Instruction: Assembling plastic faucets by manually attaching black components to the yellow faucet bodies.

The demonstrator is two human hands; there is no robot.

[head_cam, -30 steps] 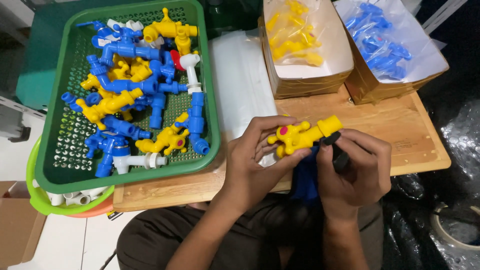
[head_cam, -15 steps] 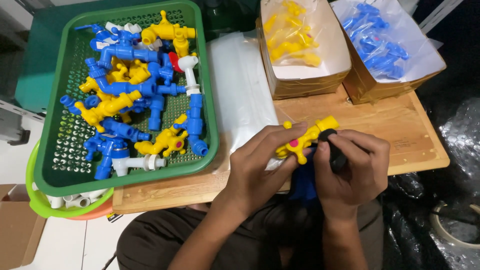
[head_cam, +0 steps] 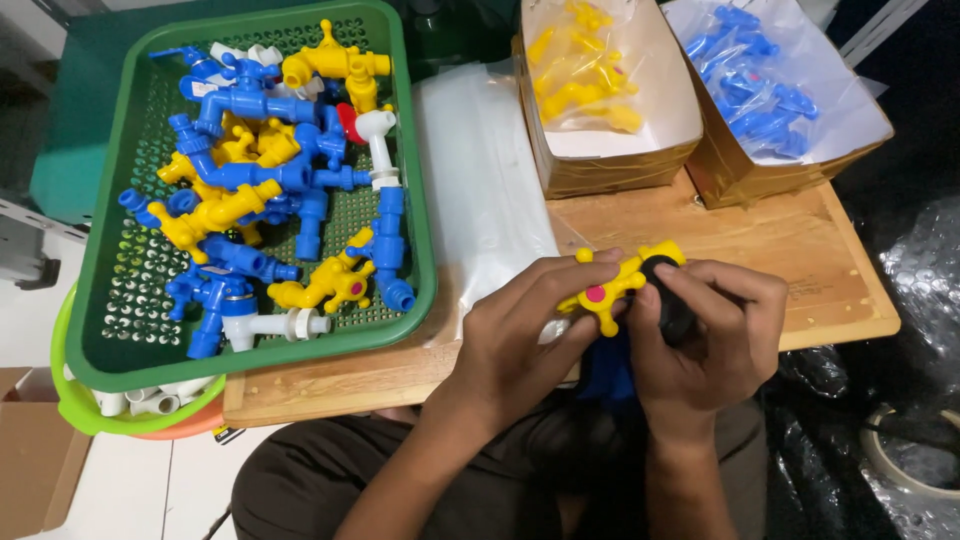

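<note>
The wooden board [head_cam: 800, 240] fills the middle; low and right of centre both hands meet. The left hand [head_cam: 525, 335] pinches the yellow tap [head_cam: 620, 282] — long side slanting up-right; the right hand [head_cam: 710, 330] wraps a black tool [head_cam: 672, 305] at its tip; the tap sits a bit lower than before.

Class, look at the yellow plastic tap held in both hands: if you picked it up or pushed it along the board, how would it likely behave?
The yellow tap is probably stiff and light, being moulded plastic like those heaped in the green basket. Its jutting handle and spout should stop it rolling. Both the left hand and right hand pinch it, so it may be smooth.
</note>
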